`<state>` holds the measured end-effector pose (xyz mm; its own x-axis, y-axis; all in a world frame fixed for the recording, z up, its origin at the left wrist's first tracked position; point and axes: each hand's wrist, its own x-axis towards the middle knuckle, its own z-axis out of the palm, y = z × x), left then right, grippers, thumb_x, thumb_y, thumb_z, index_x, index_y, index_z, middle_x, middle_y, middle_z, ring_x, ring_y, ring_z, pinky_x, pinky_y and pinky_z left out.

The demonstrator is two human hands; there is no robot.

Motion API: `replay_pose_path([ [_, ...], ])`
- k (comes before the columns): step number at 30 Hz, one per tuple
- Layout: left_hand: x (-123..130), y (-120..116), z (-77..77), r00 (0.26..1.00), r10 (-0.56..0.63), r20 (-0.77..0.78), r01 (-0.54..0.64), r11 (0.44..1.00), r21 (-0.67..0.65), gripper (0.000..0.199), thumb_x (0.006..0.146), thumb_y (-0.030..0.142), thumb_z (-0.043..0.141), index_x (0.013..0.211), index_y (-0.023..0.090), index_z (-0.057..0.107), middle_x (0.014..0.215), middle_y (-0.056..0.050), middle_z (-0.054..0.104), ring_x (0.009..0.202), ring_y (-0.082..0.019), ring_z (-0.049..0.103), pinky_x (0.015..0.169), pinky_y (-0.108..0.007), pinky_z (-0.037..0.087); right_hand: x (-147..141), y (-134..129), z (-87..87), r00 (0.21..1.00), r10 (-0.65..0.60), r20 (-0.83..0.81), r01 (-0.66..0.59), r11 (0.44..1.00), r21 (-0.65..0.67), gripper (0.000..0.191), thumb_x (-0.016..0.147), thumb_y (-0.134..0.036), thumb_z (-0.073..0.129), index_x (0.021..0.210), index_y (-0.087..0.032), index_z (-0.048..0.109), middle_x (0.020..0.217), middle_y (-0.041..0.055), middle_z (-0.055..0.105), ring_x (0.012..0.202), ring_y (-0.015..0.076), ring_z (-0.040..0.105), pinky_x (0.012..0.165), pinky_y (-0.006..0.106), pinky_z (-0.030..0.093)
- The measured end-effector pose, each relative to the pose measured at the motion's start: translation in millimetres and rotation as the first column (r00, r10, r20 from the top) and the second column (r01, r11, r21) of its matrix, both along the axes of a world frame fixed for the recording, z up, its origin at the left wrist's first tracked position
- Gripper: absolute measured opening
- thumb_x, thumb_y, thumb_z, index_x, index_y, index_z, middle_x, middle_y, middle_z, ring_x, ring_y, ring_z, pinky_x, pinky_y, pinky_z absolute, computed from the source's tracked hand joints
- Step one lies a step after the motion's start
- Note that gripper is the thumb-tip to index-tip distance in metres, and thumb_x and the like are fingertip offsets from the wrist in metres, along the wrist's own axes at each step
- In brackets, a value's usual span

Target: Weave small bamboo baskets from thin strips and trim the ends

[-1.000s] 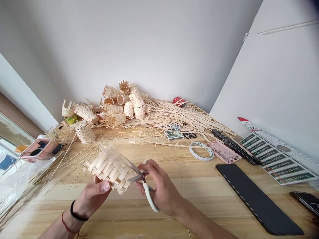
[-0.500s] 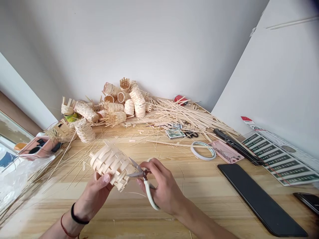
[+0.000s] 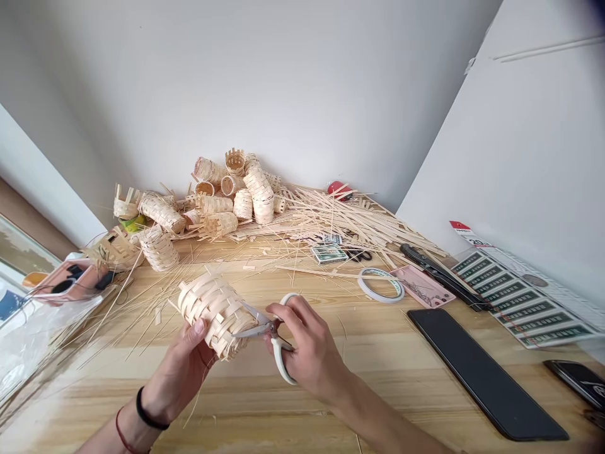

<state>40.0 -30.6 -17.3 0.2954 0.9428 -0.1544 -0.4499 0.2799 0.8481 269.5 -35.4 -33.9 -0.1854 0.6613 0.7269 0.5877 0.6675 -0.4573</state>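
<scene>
Scissors [image 3: 258, 329], tips hidden in bamboo basket [image 3: 212, 315]; phone [image 3: 579, 381] cut by right edge

Light wood table [image 3: 302, 403], pale grain. Heap of small woven bamboo baskets [image 3: 231, 195] at far edge, some on sides. Loose bamboo strips [image 3: 350, 221] piled right of heap, more scattered across top toward left. Mid-right: white tape roll [image 3: 365, 285], pink tray [image 3: 418, 287], long black tool [image 3: 439, 275], printed label card [image 3: 524, 299]. Nearer: flat black panel [image 3: 484, 375], black phone [image 3: 574, 381] at right edge. Far left: pink box [image 3: 70, 284], clear plastic bag [image 3: 33, 340].
</scene>
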Motion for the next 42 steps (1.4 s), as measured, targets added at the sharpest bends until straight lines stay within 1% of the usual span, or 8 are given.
replay_pose_path([
  [4,-3,1,-3.8,0.999,-0.038,0.035,0.037,0.999,0.031,0.041,0.091,0.050,0.075,0.127,0.031,0.074,0.128,-0.003,0.078,0.130,-0.032,0.067,0.107,-0.042,0.058,0,0,-1.3,1.000,-0.004,0.001,0.004,1.000,0.011,0.031,0.085,-0.006,0.062,0.113,-0.020,0.061,0.089,0.0048,0.059,0.081,0.0224,0.060,0.070,0.033,0.051],
  [9,-4,3,-4.9,0.998,-0.036,0.043,0.034,0.999,0.039,0.038,0.094,0.050,0.072,0.128,0.032,0.074,0.127,-0.003,0.079,0.126,-0.032,0.069,0.104,-0.045,0.060,0,1,-3.4,1.000,0.005,-0.015,-0.004,1.000,0.016,0.030,0.085,-0.007,0.063,0.111,-0.022,0.061,0.087,0.0032,0.058,0.075,0.0201,0.060,0.066,0.031,0.051],
  [15,-5,4,-4.7,0.993,-0.072,0.097,0.072,0.997,-0.001,0.036,0.091,0.050,0.076,0.122,0.031,0.076,0.124,0.000,0.080,0.122,-0.027,0.072,0.101,-0.035,0.062,2,1,-4.7,0.998,0.056,-0.024,-0.056,0.998,-0.024,0.025,0.088,-0.011,0.065,0.111,-0.022,0.062,0.087,0.0032,0.060,0.075,0.0198,0.062,0.066,0.031,0.052],
  [19,-8,6,-8.3,0.991,-0.099,0.095,0.098,0.995,0.011,0.038,0.092,0.050,0.075,0.123,0.028,0.075,0.126,-0.003,0.079,0.124,-0.028,0.071,0.106,-0.037,0.059,3,0,-3.5,0.994,0.099,-0.041,-0.101,0.993,-0.054,0.021,0.091,-0.015,0.065,0.110,-0.022,0.063,0.087,0.0035,0.060,0.075,0.0190,0.063,0.067,0.030,0.053],
  [22,-8,6,-8.3,0.992,-0.091,0.085,0.090,0.996,0.017,0.035,0.091,0.051,0.076,0.119,0.030,0.078,0.120,-0.001,0.082,0.119,-0.028,0.074,0.100,-0.036,0.062,4,1,-3.3,0.992,0.110,-0.055,-0.115,0.990,-0.087,0.017,0.092,-0.017,0.067,0.109,-0.022,0.064,0.087,0.0035,0.060,0.073,0.0178,0.064,0.066,0.029,0.054],
  [29,-3,8,0.0,0.989,-0.058,0.137,0.059,0.998,-0.002,0.028,0.085,0.046,0.084,0.109,0.031,0.081,0.114,0.004,0.084,0.102,-0.018,0.079,0.085,-0.021,0.064,4,4,-6.3,0.992,0.106,-0.069,-0.111,0.991,-0.078,0.013,0.093,-0.019,0.070,0.104,-0.022,0.066,0.086,0.0031,0.061,0.071,0.0165,0.064,0.066,0.026,0.055],
  [35,-4,10,0.4,0.994,-0.051,0.100,0.049,0.999,0.019,0.033,0.087,0.049,0.081,0.115,0.031,0.077,0.120,0.001,0.082,0.105,-0.023,0.078,0.085,-0.031,0.066,4,5,-6.8,0.994,0.090,-0.067,-0.096,0.991,-0.089,0.010,0.091,-0.019,0.073,0.100,-0.020,0.068,0.085,0.0034,0.063,0.070,0.0161,0.065,0.065,0.026,0.054],
  [42,-5,10,-0.6,1.000,0.027,0.006,-0.027,1.000,0.012,0.035,0.088,0.046,0.080,0.117,0.027,0.076,0.119,-0.004,0.081,0.109,-0.026,0.074,0.088,-0.034,0.063,5,1,-3.2,0.980,0.124,-0.156,-0.151,0.973,-0.175,0.009,0.090,-0.018,0.073,0.094,-0.022,0.066,0.078,-0.0002,0.065,0.058,0.0118,0.059,0.057,0.022,0.050],
])
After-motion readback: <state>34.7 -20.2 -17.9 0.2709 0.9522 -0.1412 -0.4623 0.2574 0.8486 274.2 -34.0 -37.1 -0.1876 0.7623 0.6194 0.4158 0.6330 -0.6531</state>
